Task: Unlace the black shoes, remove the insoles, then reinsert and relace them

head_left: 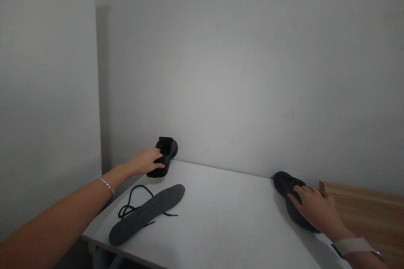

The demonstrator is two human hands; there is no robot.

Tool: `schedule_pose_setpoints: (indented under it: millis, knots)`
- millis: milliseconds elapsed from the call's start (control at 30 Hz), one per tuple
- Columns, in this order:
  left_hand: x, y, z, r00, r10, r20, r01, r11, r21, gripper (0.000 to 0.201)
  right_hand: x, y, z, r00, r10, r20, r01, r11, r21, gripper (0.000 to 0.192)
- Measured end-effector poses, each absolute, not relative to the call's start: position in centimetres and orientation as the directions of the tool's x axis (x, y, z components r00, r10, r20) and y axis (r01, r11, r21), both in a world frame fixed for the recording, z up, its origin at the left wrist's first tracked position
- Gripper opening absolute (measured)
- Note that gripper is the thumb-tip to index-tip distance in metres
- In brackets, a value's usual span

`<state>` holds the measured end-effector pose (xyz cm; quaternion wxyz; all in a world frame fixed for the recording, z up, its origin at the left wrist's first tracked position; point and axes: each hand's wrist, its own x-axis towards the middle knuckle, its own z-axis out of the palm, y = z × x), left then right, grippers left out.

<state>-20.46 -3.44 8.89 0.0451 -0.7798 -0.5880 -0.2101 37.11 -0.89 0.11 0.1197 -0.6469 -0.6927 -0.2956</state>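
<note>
At the far left corner of the table, my left hand (pixel 148 161) is closed around a black shoe (pixel 172 150), which is turned with its opening partly showing. On the right, my right hand (pixel 315 207) grips another black shoe (pixel 282 181) over its upper, the fingers reaching into or over the opening; the fingertips are partly hidden. A grey insole (pixel 148 214) lies slantwise near the table's left front edge. Beneath it runs a black shoelace (pixel 129 206), looped on one side with its ends showing on the other.
The white table (pixel 221 218) stands against a plain grey wall (pixel 221 71). A wooden board (pixel 366 210) lies at the right, beside my right hand. The table's front edge runs along the lower left, and a side wall (pixel 47 92) rises at the left.
</note>
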Motion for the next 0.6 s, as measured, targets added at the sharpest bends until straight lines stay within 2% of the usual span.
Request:
schedule_pose_setpoints:
  millis: [100,200,333,467,600]
  knots:
    - [-16.9,-4.8,9.1,0.288,0.877,0.385,0.943,-0.33,0.048,0.028,36.4,-1.2,0.1,-0.113,0.782,0.613,0.967,-0.056,0.249,0.027]
    - [-12.6,-6.8,9.1,0.364,0.847,0.388,0.92,-0.391,-0.008,0.029,34.8,-1.8,0.4,-0.114,0.688,0.717,0.979,-0.045,0.199,0.031]
    - [-6.9,-9.3,8.2,0.472,0.793,0.386,0.862,-0.507,-0.014,0.029,31.6,-2.8,0.8,-0.157,0.627,0.763,0.987,0.135,0.092,0.028]
    - [-2.5,-10.5,6.7,0.548,0.762,0.345,0.803,-0.595,0.037,0.025,28.1,-3.8,0.5,-0.228,0.626,0.745,0.945,0.326,0.015,0.021]
    - [0.2,-10.6,5.2,0.572,0.743,0.347,0.785,-0.619,0.032,0.026,25.3,-4.2,-0.4,-0.28,0.644,0.712,0.889,0.454,-0.062,0.016]
